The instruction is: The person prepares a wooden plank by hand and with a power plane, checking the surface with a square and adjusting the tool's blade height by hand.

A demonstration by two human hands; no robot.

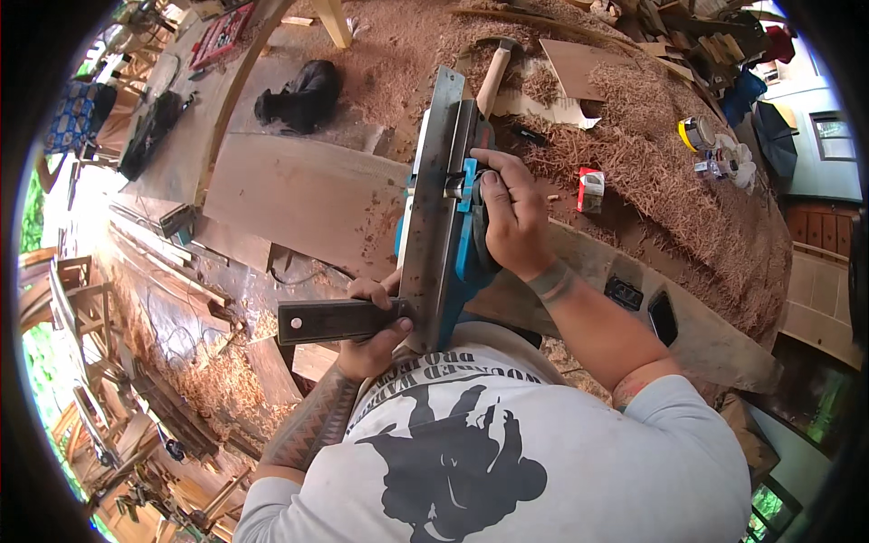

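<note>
A teal power planer (466, 253) is held near my belly with its metal sole turned up. A steel square blade (433, 199) lies lengthwise along it, with a dark stock (333, 321) crossing to the left at the lower end. My left hand (378, 335) is closed around that stock near the blade. My right hand (514, 213) grips the planer's right side, thumb beside the blue fitting near the cutter. Whether the blade rests fully on the sole I cannot tell.
A hammer (496, 72), a red-and-white box (590, 190), wood shavings (688, 235) and a black cloth (299, 95) lie beyond. A plank (729, 357) carries dark phone-like objects (663, 317). Timber stacks stand left. Another person (77, 118) is at the upper left.
</note>
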